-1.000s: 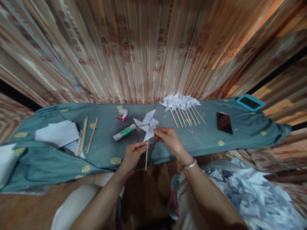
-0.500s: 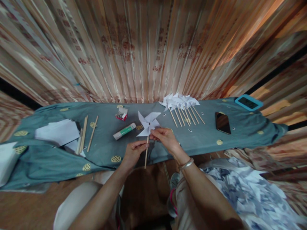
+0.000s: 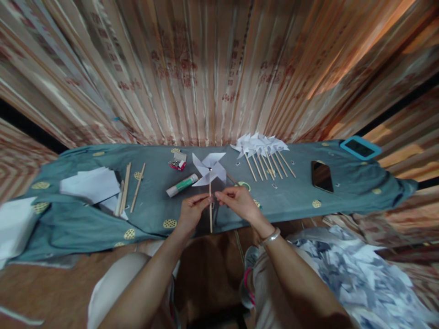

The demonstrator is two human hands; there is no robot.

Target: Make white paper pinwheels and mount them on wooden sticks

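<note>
A white paper pinwheel [image 3: 216, 170] on a wooden stick stands upright in front of me, a small metal pin at its centre. My left hand [image 3: 192, 211] pinches the stick below the blades. Just right of the stick is my right hand [image 3: 240, 201], thumb and forefinger pressed together; whether anything small is between them is hidden. Behind the right hand part of another wooden stick [image 3: 232, 178] shows. A glue stick [image 3: 181, 185] lies left of the pinwheel, near an open red-and-white box of small metal pins [image 3: 178, 161].
Several pinwheels [image 3: 262, 145] lie overlapped at the back right. A phone [image 3: 322, 176] and a blue-framed device [image 3: 361, 147] are farther right. Paper sheets [image 3: 89, 183] and wooden sticks [image 3: 126, 187] lie left on the green cloth [image 3: 288, 196]. Folded paper pieces [image 3: 363, 269] are heaped below right.
My right hand has come off the pinwheel's blade and moved down beside the stick. The blades have turned a little. My left hand still holds the stick.
</note>
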